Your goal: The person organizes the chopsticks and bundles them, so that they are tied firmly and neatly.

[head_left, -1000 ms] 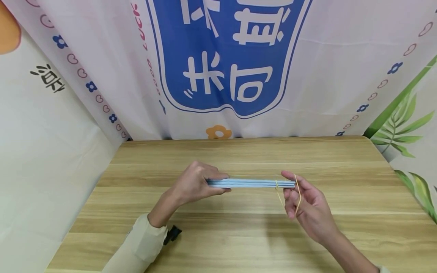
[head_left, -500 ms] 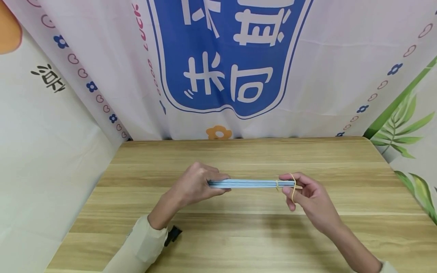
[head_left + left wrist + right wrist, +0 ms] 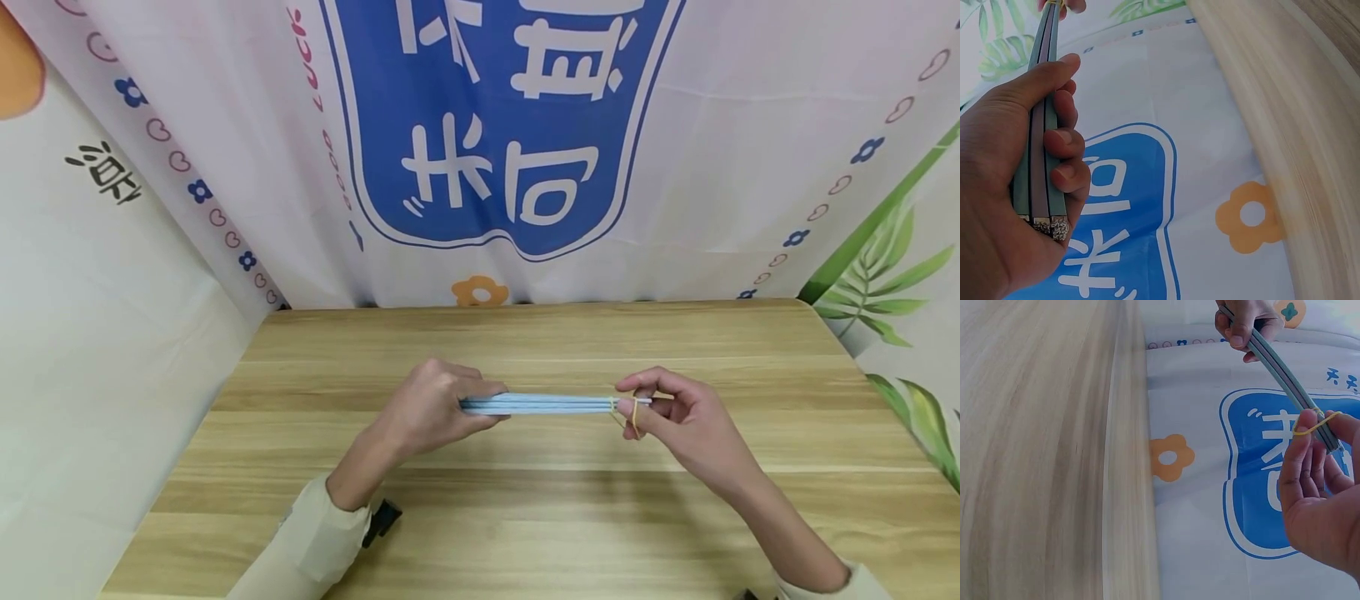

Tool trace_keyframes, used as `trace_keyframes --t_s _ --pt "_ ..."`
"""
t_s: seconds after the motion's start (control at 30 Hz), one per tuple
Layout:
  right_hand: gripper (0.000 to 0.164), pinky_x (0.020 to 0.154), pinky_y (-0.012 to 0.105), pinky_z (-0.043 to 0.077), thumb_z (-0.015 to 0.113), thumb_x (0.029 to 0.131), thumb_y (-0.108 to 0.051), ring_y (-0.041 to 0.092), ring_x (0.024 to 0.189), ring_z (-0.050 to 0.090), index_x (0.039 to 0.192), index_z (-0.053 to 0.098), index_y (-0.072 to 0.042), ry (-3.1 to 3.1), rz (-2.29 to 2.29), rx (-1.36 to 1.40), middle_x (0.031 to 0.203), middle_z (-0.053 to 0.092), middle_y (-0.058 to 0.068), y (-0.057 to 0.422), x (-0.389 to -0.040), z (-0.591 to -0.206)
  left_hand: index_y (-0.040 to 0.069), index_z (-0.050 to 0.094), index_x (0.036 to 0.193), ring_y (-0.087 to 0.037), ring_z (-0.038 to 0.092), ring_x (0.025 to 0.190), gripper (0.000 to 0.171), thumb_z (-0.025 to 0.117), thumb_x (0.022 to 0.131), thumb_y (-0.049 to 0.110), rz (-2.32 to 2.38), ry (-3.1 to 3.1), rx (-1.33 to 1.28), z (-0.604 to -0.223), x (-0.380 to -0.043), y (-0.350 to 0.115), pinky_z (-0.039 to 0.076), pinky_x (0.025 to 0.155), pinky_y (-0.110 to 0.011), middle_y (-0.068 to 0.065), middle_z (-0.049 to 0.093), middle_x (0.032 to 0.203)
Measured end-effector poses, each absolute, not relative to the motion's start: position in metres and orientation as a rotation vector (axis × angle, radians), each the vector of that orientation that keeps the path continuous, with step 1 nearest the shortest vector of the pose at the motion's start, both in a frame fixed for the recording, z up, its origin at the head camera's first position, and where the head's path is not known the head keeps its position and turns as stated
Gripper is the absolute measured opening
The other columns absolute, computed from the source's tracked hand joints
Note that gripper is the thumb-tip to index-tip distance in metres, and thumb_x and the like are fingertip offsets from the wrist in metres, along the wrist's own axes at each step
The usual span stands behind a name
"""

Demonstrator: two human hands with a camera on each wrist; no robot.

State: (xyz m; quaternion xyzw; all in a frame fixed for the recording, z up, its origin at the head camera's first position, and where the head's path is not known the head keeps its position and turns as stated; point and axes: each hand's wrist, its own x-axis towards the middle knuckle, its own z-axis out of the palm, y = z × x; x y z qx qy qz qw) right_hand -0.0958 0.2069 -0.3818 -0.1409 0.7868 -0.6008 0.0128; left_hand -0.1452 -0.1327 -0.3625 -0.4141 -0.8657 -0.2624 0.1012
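Note:
A bundle of pale blue chopsticks (image 3: 551, 404) is held level above the table. My left hand (image 3: 438, 400) grips it near one end, fingers curled round it; the left wrist view shows patterned metallic ends (image 3: 1050, 226) by the palm. At the other end, my right hand (image 3: 686, 421) has a yellow rubber band (image 3: 1325, 422) stretched over its thumb and fingers. Part of that band is wound round the bundle, and its free loop runs across the sticks near their tips. The right thumb and fingertips stand close about the tips.
Below the hands lies a wooden table (image 3: 480, 517). A white cloth with a blue printed sign (image 3: 495, 167) hangs behind its far edge. Leaf-print cloth (image 3: 885, 275) stands at the right. A black strap piece (image 3: 382, 521) sits by the left cuff.
My right hand has drawn the rubber band's loop inward over the chopstick tips, moving slightly left along the bundle. The loop has narrowed. My left hand keeps its grip almost unmoved.

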Motion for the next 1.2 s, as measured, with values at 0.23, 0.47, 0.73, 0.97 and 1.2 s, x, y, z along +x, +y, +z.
trace_keyframes --t_s 0.23,0.47,0.73,0.97,1.2 --pt "0.019 0.073 0.033 0.06 0.073 0.103 -0.011 0.022 0.071 0.07 0.12 0.069 -0.002 2.459 -1.882 -0.442 0.086 0.068 0.001 0.2042 -0.0951 -0.381 0.015 0.087 0.108 0.003 0.057 0.063 0.024 0.093 0.085 0.017 -0.763 -2.535 -1.205 -0.3638 -0.1461 -0.1312 0.042 0.053 -0.011 0.002 0.084 0.091" --pt "0.016 0.072 0.029 0.061 0.074 0.099 0.0 0.014 0.081 0.07 0.115 0.071 -0.002 2.494 -1.933 -0.549 0.103 0.069 0.0 0.2012 -0.0945 -0.3828 0.014 0.087 0.107 0.002 0.06 0.063 0.023 0.093 0.085 0.016 -0.684 -2.516 -1.21 -0.3644 -0.1458 -0.1308 0.044 0.056 -0.009 0.002 0.083 0.09" --pt "0.023 0.088 0.022 0.061 0.072 0.095 0.011 0.006 0.097 0.07 0.115 0.072 0.001 2.463 -1.978 -0.684 0.11 0.072 -0.001 0.2004 -0.0975 -0.3848 0.014 0.087 0.104 0.003 0.055 0.058 0.02 0.092 0.085 0.018 -0.642 -2.485 -1.181 -0.3661 -0.1461 -0.1312 0.041 0.053 -0.009 0.003 0.081 0.083" --pt "0.021 0.082 0.024 0.063 0.078 0.096 0.0 0.01 0.09 0.074 0.117 0.076 -0.004 2.54 -1.892 -0.585 0.107 0.077 -0.004 0.201 -0.0972 -0.3818 0.014 0.087 0.104 0.003 0.054 0.059 0.022 0.094 0.084 0.018 -0.649 -2.491 -1.155 -0.3645 -0.145 -0.1312 0.041 0.053 -0.01 0.003 0.081 0.083" --pt "0.017 0.069 0.028 0.062 0.083 0.093 -0.008 0.012 0.081 0.076 0.11 0.081 -0.008 2.586 -1.817 -0.506 0.099 0.081 -0.004 0.1988 -0.0995 -0.383 0.016 0.087 0.102 0.004 0.054 0.059 0.018 0.093 0.085 0.021 -0.632 -2.51 -1.185 -0.3634 -0.144 -0.1301 0.042 0.055 -0.01 0.005 0.08 0.081"
